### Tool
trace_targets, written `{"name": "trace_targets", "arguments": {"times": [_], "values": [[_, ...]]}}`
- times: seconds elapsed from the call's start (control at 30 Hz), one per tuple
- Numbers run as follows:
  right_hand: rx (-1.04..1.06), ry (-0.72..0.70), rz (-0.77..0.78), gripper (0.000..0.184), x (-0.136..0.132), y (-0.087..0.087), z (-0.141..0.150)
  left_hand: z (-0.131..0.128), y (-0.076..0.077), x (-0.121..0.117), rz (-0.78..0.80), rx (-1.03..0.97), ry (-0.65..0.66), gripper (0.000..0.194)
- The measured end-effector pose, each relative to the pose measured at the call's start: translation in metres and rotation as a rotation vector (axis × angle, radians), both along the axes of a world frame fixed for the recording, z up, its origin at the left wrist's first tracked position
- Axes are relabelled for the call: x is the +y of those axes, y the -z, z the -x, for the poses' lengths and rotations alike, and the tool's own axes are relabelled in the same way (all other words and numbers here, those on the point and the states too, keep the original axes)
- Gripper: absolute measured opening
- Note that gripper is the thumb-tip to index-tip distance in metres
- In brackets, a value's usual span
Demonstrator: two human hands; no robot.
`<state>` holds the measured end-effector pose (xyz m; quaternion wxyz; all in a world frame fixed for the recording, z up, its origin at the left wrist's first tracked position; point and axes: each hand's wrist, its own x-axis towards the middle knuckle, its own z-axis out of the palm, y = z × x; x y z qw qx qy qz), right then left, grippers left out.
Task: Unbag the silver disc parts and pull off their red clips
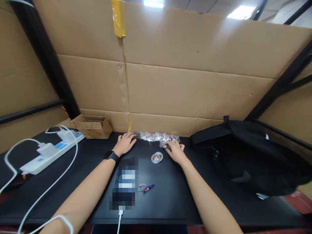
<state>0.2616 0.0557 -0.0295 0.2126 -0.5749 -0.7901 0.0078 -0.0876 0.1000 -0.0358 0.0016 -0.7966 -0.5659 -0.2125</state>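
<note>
My left hand lies palm down at the back of the black table, fingers spread, its tips at an empty-looking clear plastic wrapper. To its right, a row of clear packets with shiny silver discs marked in red runs along the cardboard wall. My right hand has its thumb and curled fingers at a small clear packet just in front of that row; the fingertips partly cover it. Between the hands, two round silver discs overlap on the table. A black watch is on my left wrist.
In front lie a phone with a white cable and a keychain. On the left are a white power strip with plugs and a small cardboard box. A black bag sits on the right. Cardboard walls enclose the table.
</note>
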Motion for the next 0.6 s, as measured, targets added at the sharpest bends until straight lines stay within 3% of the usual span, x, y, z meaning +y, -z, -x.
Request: {"name": "trace_targets", "arguments": {"times": [0.2, 0.4, 0.5, 0.6], "values": [[0.204, 0.043, 0.049, 0.020, 0.005, -0.003, -0.004, -0.002, -0.023, -0.011, -0.035, -0.033, 0.049, 0.034], [0.330, 0.233, 0.074, 0.018, 0.007, -0.014, -0.010, -0.026, -0.050, -0.048, 0.000, -0.087, 0.276, 0.025], [0.369, 0.257, 0.097, 0.015, 0.006, -0.019, -0.013, -0.042, -0.053, -0.067, 0.020, -0.061, 0.418, 0.027], [0.426, 0.196, 0.091, 0.019, 0.002, -0.025, -0.012, -0.056, -0.051, -0.079, 0.016, -0.082, 0.473, 0.042]]}}
